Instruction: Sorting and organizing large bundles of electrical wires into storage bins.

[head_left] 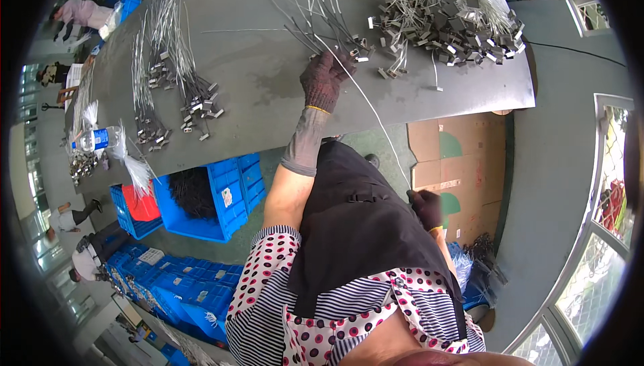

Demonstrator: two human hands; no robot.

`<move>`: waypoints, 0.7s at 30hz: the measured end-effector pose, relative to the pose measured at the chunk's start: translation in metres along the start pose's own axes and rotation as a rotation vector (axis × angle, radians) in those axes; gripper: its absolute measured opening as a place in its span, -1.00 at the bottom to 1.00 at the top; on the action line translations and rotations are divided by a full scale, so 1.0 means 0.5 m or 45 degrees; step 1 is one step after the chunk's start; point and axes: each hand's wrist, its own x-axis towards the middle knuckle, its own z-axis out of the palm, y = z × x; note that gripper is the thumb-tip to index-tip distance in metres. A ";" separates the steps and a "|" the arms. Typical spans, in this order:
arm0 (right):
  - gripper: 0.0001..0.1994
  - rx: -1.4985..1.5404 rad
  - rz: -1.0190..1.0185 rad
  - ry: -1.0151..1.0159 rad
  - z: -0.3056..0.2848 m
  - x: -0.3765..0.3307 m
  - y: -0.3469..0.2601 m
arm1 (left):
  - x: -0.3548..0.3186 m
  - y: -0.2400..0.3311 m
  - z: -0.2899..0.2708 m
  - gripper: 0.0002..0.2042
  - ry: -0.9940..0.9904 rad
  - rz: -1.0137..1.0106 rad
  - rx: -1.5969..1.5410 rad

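My left hand [325, 79], in a dark knitted glove, is over the table with its fingers curled closed beside a loose bunch of wires [315, 14] with small connectors at their near ends. What its fingers grip is hidden. A long pale wire [378, 116] slants across those fingers, down past the table edge to my right hand [426, 208]. That hand, also dark-gloved, is lower, at the right side of my black apron, closed on the wire's lower end and slightly blurred.
The dark metal table [251, 97] carries a big heap of connector wires [463, 30] at right and smaller bundles [191, 97] at left. A bottle [90, 140] lies at the far left. Blue crates [211, 201] stand below. Flattened cardboard [469, 165] is at right. Other people are far left.
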 end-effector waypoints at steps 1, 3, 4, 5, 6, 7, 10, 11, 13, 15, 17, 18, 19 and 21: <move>-0.62 -0.001 0.047 -0.033 -0.003 0.011 -0.022 | 0.002 0.011 -0.004 -0.76 0.011 0.012 0.003; -0.61 0.032 0.137 -0.056 -0.005 0.026 -0.025 | 0.014 0.032 -0.011 -0.77 0.059 0.054 -0.061; -0.61 0.020 0.145 -0.041 -0.007 0.029 -0.003 | 0.020 0.047 -0.009 -0.77 0.068 0.070 -0.062; -0.61 0.008 0.152 -0.025 -0.009 0.029 0.018 | 0.027 0.064 -0.007 -0.78 0.116 0.091 -0.111; -0.61 -0.069 0.144 -0.009 -0.011 0.023 0.017 | 0.028 0.081 -0.010 -0.78 0.170 0.116 -0.159; -0.61 -0.088 -0.017 -0.002 -0.013 0.012 0.037 | 0.026 0.090 -0.009 -0.78 0.181 0.129 -0.164; -0.60 -0.218 -0.381 -0.027 -0.003 0.001 0.089 | 0.008 0.119 -0.020 -0.79 0.281 0.239 -0.056; -0.59 -0.242 -0.392 0.033 0.004 -0.001 0.089 | -0.003 0.125 -0.040 -0.79 0.197 0.273 -0.036; -0.59 -0.269 -0.509 -0.028 0.015 0.029 0.102 | 0.011 0.107 -0.145 -0.80 -0.026 0.356 0.134; -0.57 -0.501 -0.339 -0.105 0.006 0.116 0.198 | 0.043 0.024 -0.175 -0.88 0.139 0.726 0.480; -0.56 -0.417 -0.278 -0.108 -0.001 0.136 0.193 | -0.010 0.043 -0.052 -0.82 0.211 0.347 0.187; -0.56 -0.213 -0.284 -0.108 -0.001 0.122 0.146 | 0.001 0.034 -0.041 -0.73 0.134 0.299 0.203; -0.56 -0.238 -0.353 -0.202 0.013 0.177 0.136 | -0.043 0.073 -0.040 -0.72 0.182 0.254 0.225; -0.62 -0.200 -0.850 -0.242 0.047 0.272 0.124 | -0.106 0.113 -0.031 -0.66 0.167 0.127 0.376</move>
